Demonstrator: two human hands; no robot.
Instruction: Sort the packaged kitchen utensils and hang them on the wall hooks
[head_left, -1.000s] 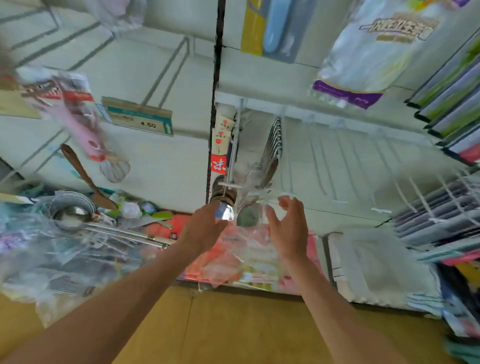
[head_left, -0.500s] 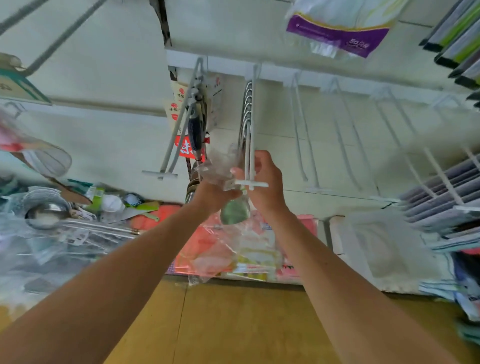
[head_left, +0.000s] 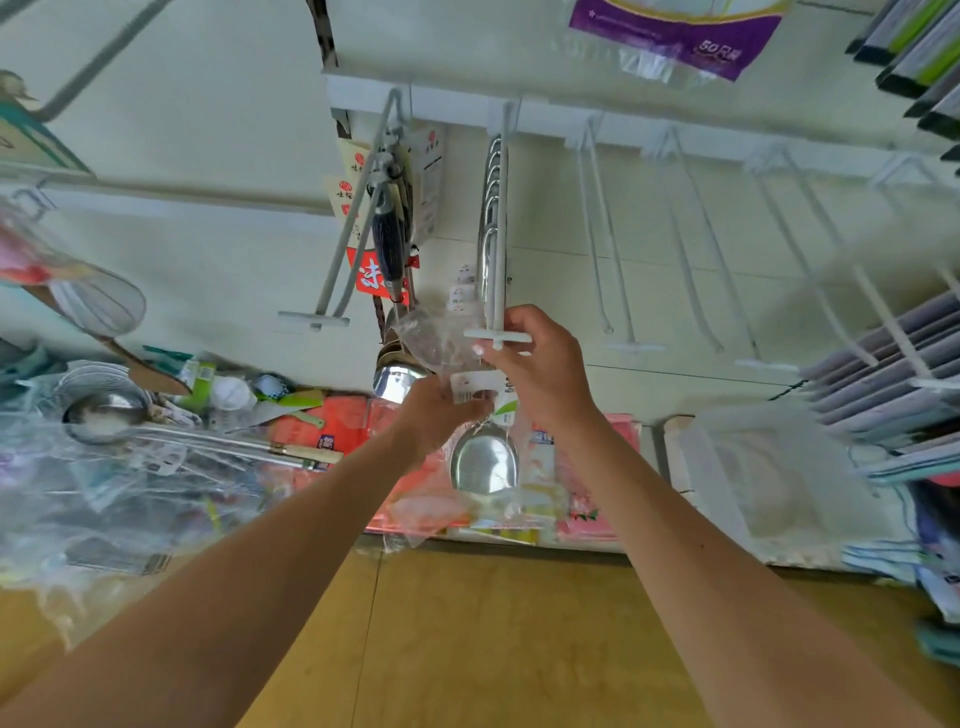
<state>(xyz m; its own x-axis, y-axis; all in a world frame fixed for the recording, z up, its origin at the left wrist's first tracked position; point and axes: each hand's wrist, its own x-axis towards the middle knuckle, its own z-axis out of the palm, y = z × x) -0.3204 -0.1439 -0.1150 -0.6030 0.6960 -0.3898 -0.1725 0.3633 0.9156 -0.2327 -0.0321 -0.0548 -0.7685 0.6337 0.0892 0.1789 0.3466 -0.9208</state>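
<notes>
Package: steel ladle (head_left: 484, 462) in a clear bag (head_left: 431, 340), held up at the front end of a white wall hook (head_left: 498, 249). Left hand (head_left: 436, 415): fingers (head_left: 467, 404) curled round the wrapped handle, just above the ladle bowl. Right hand (head_left: 543, 374): fingers (head_left: 514, 319) and thumb clamped on the bag top, right at the hook's crossbar. Steel handles (head_left: 488, 197) hang further back on the same hook, above the right fingers. Dark-handled utensils (head_left: 388, 239) hang on the next hook, left of both hands.
</notes>
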